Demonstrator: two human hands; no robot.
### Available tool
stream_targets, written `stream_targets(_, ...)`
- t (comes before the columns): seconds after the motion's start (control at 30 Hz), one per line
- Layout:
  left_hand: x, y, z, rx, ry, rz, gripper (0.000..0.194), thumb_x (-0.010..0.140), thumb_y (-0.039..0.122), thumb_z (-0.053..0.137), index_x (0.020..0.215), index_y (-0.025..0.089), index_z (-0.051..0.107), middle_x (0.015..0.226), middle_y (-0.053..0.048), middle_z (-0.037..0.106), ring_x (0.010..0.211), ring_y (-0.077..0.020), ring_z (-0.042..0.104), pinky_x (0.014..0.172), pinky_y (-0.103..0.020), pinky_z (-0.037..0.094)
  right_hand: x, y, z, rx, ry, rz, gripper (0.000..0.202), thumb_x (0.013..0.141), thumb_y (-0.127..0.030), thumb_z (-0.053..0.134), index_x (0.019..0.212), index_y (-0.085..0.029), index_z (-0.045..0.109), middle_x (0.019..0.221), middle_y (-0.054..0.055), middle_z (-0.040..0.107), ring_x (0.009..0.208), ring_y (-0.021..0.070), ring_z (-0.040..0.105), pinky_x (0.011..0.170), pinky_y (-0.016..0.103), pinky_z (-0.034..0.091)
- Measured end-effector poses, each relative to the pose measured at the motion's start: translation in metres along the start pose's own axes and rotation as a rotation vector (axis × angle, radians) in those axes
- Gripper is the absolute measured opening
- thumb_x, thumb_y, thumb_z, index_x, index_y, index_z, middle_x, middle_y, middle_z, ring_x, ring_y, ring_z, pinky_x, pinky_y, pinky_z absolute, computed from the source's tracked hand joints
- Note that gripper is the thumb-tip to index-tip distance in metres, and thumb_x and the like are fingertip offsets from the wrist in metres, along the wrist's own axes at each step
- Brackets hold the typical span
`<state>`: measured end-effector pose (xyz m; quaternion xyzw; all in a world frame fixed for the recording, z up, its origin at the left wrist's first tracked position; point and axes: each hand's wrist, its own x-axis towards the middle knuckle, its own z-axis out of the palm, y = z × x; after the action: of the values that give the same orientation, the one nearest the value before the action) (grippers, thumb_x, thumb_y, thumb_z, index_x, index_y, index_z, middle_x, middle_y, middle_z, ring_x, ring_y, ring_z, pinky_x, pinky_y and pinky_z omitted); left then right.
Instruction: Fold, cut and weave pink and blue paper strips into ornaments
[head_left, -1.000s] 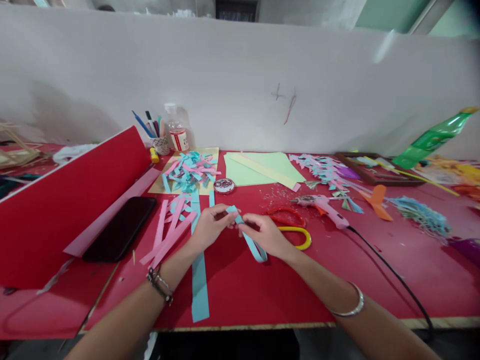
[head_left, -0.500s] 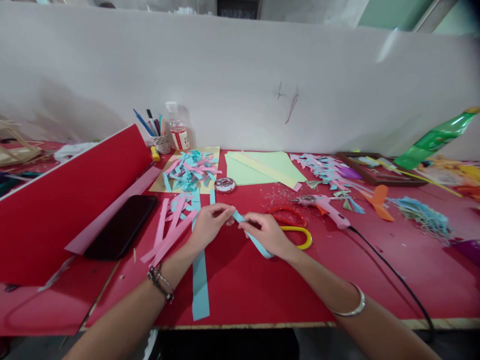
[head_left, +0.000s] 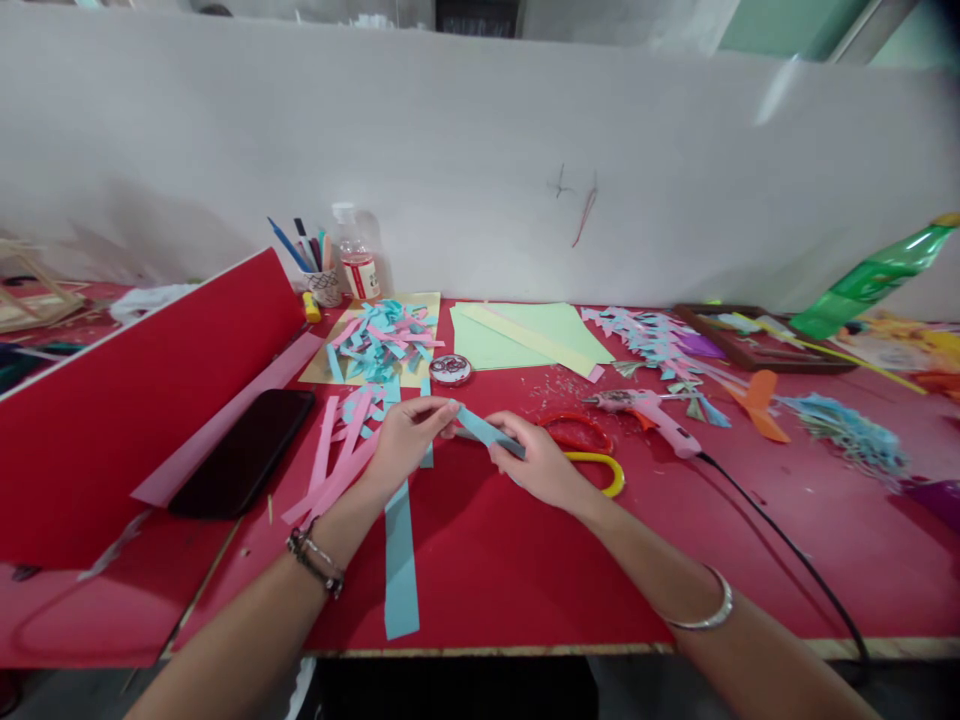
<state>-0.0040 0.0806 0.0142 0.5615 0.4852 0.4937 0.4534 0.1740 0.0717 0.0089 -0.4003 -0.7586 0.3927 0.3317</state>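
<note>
Between my hands a light blue paper strip (head_left: 480, 427) is stretched above the red table. My left hand (head_left: 409, 440) pinches its left end between thumb and fingertips. My right hand (head_left: 536, 455) grips the other end, with thumb and fingers closed round it. A darker grey-blue band shows beneath the strip near the right fingers; whether it is the strip's folded underside I cannot tell. Scissors with a red and a yellow handle (head_left: 611, 472) lie just beyond my right hand, their blades out of sight. A long blue strip (head_left: 401, 570) lies below my left wrist.
Pink strips (head_left: 341, 470) and a black phone (head_left: 244, 452) lie to the left. Behind are a pile of cut paper pieces (head_left: 382, 340), a round tin (head_left: 451, 369) and green sheets (head_left: 517, 340). A pink glue gun (head_left: 652, 415) with its black cable is on the right.
The strip's loose end, which hung below my right hand, no longer shows there. The strip now spans a slightly wider gap, and my left hand has shifted a little left.
</note>
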Motion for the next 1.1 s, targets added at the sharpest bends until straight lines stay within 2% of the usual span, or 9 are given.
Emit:
stream_targets(0.1, 0.002, 0.000, -0.002, -0.063, 0.035, -0.037, 0.023, 0.067, 0.039, 0.061, 0.069, 0.016, 0.065, 0.055, 0.002, 0.058, 0.054, -0.0091, 0.052, 0.058, -0.022, 0.045, -0.001, -0.002, -0.001, -0.012, 0.005, -0.010, 0.024, 0.076, -0.022, 0.047, 0.099, -0.019, 0.046, 0.082, 0.001, 0.057, 0.069, 0.0123, 0.054, 0.063, 0.024, 0.042)
stream_targets(0.2, 0.002, 0.003, -0.002, -0.122, 0.068, -0.091, 0.023, 0.065, 0.039, 0.063, 0.069, 0.016, 0.064, 0.057, 0.002, 0.058, 0.054, -0.0089, 0.053, 0.058, -0.022, 0.046, -0.003, -0.005, -0.002, -0.049, 0.000, -0.039, 0.045, 0.069, -0.027, 0.058, 0.111, -0.020, 0.041, 0.099, 0.005, 0.055, 0.080, 0.0149, 0.055, 0.069, 0.026, 0.043)
stream_targets(0.27, 0.002, 0.006, -0.003, -0.152, 0.091, -0.114, 0.023, 0.064, 0.038, 0.064, 0.065, 0.015, 0.063, 0.056, 0.002, 0.058, 0.054, -0.0085, 0.053, 0.058, -0.021, 0.046, -0.003, -0.005, -0.002, -0.087, 0.003, -0.058, 0.051, 0.068, -0.025, 0.059, 0.114, -0.021, 0.039, 0.105, 0.006, 0.054, 0.083, 0.0157, 0.054, 0.071, 0.027, 0.043)
stream_targets(0.43, 0.004, 0.007, -0.006, -0.238, 0.143, -0.131, 0.023, 0.061, 0.036, 0.067, 0.063, 0.014, 0.062, 0.055, 0.003, 0.056, 0.053, -0.0073, 0.051, 0.056, -0.020, 0.045, 0.001, 0.001, -0.004, -0.159, 0.075, -0.053, 0.028, 0.075, -0.020, 0.047, 0.103, -0.018, 0.048, 0.086, 0.003, 0.058, 0.072, 0.0139, 0.055, 0.066, 0.025, 0.042)
stream_targets(0.57, 0.009, 0.003, -0.011, -0.265, 0.172, -0.149, 0.024, 0.060, 0.038, 0.067, 0.061, 0.014, 0.061, 0.056, 0.002, 0.056, 0.054, -0.0074, 0.052, 0.056, -0.020, 0.044, 0.002, 0.002, -0.009, -0.189, 0.111, -0.035, 0.016, 0.079, -0.024, 0.044, 0.090, -0.018, 0.054, 0.069, -0.001, 0.056, 0.060, 0.0113, 0.051, 0.057, 0.022, 0.039)
stream_targets(0.7, 0.011, 0.000, -0.015, -0.277, 0.187, -0.116, 0.023, 0.060, 0.037, 0.067, 0.065, 0.015, 0.062, 0.060, 0.002, 0.057, 0.056, -0.0071, 0.052, 0.058, -0.020, 0.044, 0.002, 0.000, -0.014, -0.024, 0.082, 0.039, 0.018, 0.082, -0.031, 0.041, 0.078, -0.018, 0.052, 0.058, -0.003, 0.051, 0.045, 0.0075, 0.043, 0.046, 0.020, 0.035)
stream_targets(0.83, 0.012, -0.002, -0.018, -0.330, 0.180, -0.110, 0.021, 0.061, 0.035, 0.067, 0.067, 0.015, 0.063, 0.062, 0.002, 0.057, 0.056, -0.0058, 0.051, 0.059, -0.019, 0.044, 0.004, 0.004, -0.016, 0.155, 0.115, 0.093, 0.021, 0.082, -0.035, 0.043, 0.080, -0.017, 0.054, 0.058, -0.003, 0.055, 0.041, 0.0060, 0.042, 0.043, 0.019, 0.035)
stream_targets(1.1, 0.016, -0.008, -0.021, -0.393, 0.220, -0.126, 0.021, 0.060, 0.033, 0.068, 0.067, 0.014, 0.062, 0.063, 0.002, 0.057, 0.054, -0.0049, 0.051, 0.058, -0.018, 0.044, 0.005, 0.006, -0.020, 0.350, 0.184, 0.137, 0.021, 0.077, -0.036, 0.051, 0.082, -0.016, 0.055, 0.059, -0.001, 0.060, 0.045, 0.0075, 0.054, 0.047, 0.020, 0.042)
